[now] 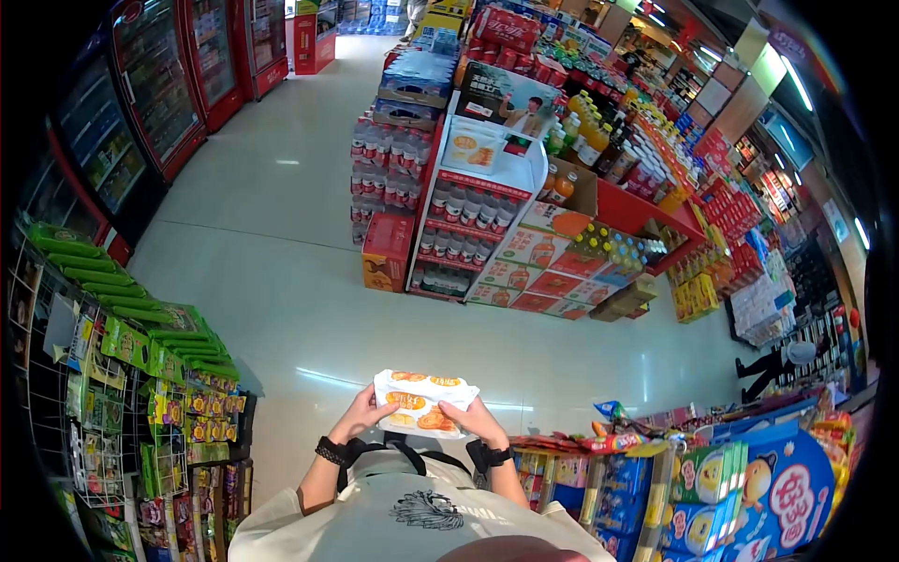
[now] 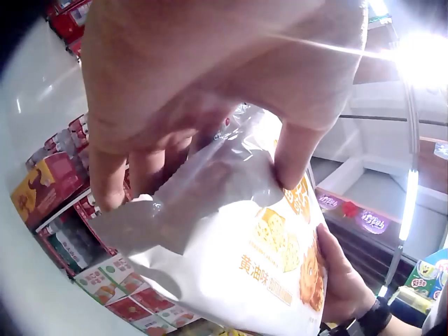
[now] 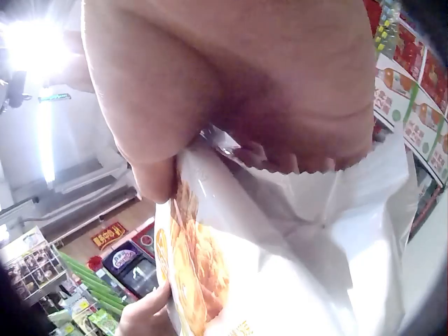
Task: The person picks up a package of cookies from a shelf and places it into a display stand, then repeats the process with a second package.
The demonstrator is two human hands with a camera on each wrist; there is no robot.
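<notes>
A white plastic snack bag (image 1: 420, 382) printed with golden baked snacks is held in front of the person's body, between both hands. My left hand (image 1: 365, 414) grips its left end, with the thumb over the printed front. At the opposite end my right hand (image 1: 478, 421) holds the bag the same way. In the left wrist view, the left thumb presses on the printed face of the bag (image 2: 217, 252) and the other fingers go behind it. The right wrist view has the right thumb on the edge of the print, near the bag's zigzag seal (image 3: 280, 171).
A display rack (image 1: 440, 225) of bottled drinks stands ahead, with a similar white pack (image 1: 471, 150) on top. Red-framed drink coolers (image 1: 159, 80) line the far left. Green snack packs (image 1: 154, 323) hang close on the left; shelves of blue packs (image 1: 698, 496) stand close on the right.
</notes>
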